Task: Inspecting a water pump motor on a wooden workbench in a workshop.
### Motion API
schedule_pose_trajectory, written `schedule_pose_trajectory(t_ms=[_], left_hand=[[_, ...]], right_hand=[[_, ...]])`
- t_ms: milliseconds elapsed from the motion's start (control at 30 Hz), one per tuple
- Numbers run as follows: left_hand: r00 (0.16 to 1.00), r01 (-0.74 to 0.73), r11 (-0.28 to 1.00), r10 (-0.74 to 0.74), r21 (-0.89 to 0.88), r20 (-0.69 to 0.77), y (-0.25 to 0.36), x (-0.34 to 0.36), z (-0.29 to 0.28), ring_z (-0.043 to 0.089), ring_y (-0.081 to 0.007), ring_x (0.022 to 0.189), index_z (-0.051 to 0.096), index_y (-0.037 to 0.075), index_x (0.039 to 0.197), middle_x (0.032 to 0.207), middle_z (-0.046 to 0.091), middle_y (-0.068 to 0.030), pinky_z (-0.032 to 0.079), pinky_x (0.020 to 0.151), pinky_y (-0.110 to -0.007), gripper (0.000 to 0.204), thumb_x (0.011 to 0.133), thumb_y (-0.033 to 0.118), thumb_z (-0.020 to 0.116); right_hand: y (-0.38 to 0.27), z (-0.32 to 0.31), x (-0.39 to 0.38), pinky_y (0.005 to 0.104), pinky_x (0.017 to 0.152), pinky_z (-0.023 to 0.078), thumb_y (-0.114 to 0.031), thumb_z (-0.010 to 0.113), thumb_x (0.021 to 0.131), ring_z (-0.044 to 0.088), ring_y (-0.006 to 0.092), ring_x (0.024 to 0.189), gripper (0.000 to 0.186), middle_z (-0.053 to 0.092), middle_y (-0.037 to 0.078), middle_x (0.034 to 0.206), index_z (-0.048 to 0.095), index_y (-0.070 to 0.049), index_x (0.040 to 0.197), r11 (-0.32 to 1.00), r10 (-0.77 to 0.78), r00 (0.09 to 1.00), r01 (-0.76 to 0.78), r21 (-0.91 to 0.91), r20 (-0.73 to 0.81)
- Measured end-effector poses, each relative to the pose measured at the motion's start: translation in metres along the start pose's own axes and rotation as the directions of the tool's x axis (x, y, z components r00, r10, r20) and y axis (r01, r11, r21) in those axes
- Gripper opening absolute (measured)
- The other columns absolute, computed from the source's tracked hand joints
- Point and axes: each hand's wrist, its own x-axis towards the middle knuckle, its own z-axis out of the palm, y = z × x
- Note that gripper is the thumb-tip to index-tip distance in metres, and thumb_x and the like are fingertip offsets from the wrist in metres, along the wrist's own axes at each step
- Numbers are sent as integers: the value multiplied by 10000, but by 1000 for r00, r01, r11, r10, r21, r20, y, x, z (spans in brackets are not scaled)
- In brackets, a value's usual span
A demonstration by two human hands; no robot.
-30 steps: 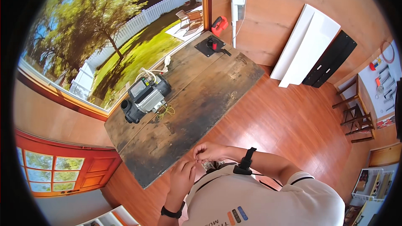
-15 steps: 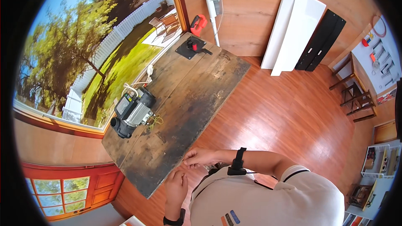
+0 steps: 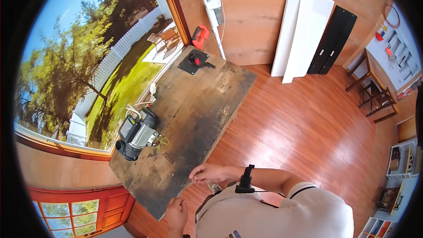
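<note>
My right hand [image 3: 203, 172] is at the near edge of the worn wooden table [image 3: 207, 110], fingers bent and drawn together; what they hold, if anything, is too small to tell. My left hand [image 3: 176, 210] is lower and to the left by the same edge, fingers curled, its grip hidden. A black-and-silver pump motor [image 3: 137, 134] with pale hoses and yellow-green wires lies on the table's window side. A black plate with a red part [image 3: 193, 61] lies at the far end.
A red tool [image 3: 200, 36] and white stick vacuum [image 3: 214, 11] stand beyond the table. White [image 3: 296, 35] and black boards [image 3: 332, 39] lean on the wall. A wooden side table [image 3: 359, 75] with stool is right, shelving [image 3: 398, 163] lower right, red door [image 3: 110, 209] lower left.
The view has shifted, sending the scene leftward. My two hands have moved apart, the left dropping lower and the right sitting at the table's edge.
</note>
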Motion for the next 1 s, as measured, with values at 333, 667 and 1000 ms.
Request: schedule_pose_trajectory(t_ms=[333,667,1000], left_hand=[[988,64,997,-67,32,139,-77,5,-2,628,-337,774,661,85,869,860,642,-118,502,666,-424,126,839,191,600],[986,45,993,-61,106,157,-248,28,-38,621,-365,819,662,85,852,865,642,-155,506,706,-463,166,841,224,573],[877,410,909,-372,72,-303,-522,83,-85,608,-398,882,607,38,939,964,621,-202,505,766,-481,160,811,127,571]], right_hand=[[-3,-5,6,189,709,491,-93,535,957,582,81,807,131,628,16,911,616,-32,1039,997,-26,986,37,64,-163],[13,54,42,225,581,463,-3,506,914,563,101,679,133,618,44,818,625,-42,957,984,-156,873,176,0,-461],[45,139,62,206,535,409,67,424,878,482,104,600,189,573,54,743,585,-30,856,977,-127,765,205,51,-631]])
